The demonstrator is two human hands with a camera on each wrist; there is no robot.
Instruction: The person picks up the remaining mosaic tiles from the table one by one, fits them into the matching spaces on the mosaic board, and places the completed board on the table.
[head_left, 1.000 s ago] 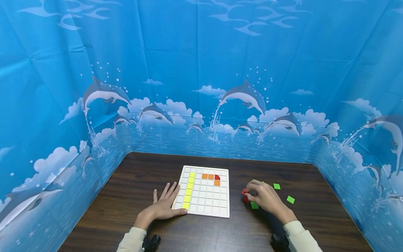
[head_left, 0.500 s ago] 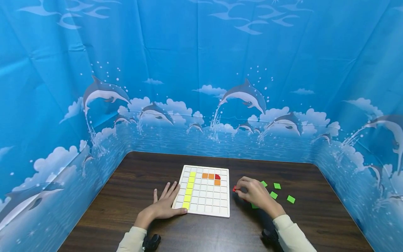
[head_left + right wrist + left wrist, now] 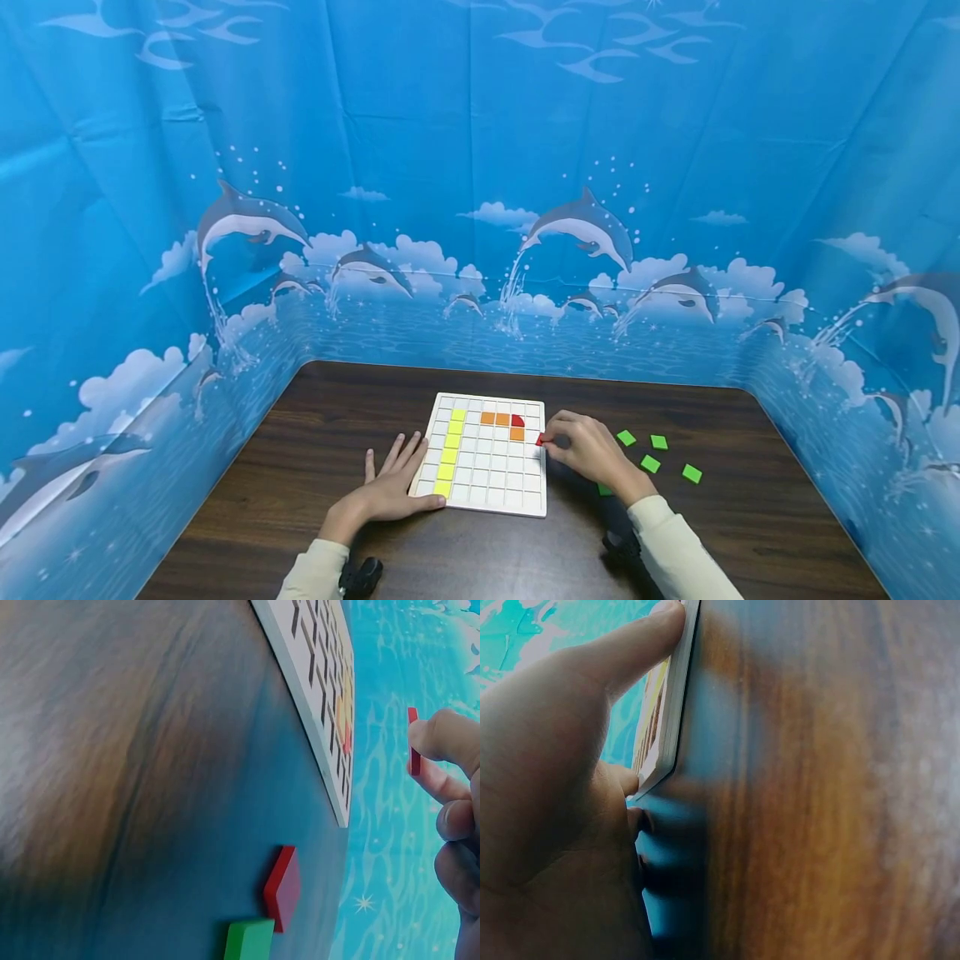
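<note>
The board (image 3: pixel 504 468) between the left hand (image 3: pixel 392 492) and the right hand (image 3: pixel 592 454) looks matt and smooth; the worktop (image 3: pixel 480 562) beneath them, softly glossy grained wood; the curtain (image 3: pixel 420 108) beyond, creased, faintly shiny sheeting.

Your work surface is a table (image 3: pixel 480 557) with a dark brown wood-grain top and rounded far corners. A white grid board (image 3: pixel 498 482) lies flat on it in front of you. To the right of the board, four green tiles (image 3: pixel 650 464) lie flat, apart from one another. A fifth green tile (image 3: pixel 604 490), partly hidden, lies nearer the board. In the right wrist view, a red tile (image 3: pixel 283 889) lies just beside a green one; contact cannot be confirmed.
</note>
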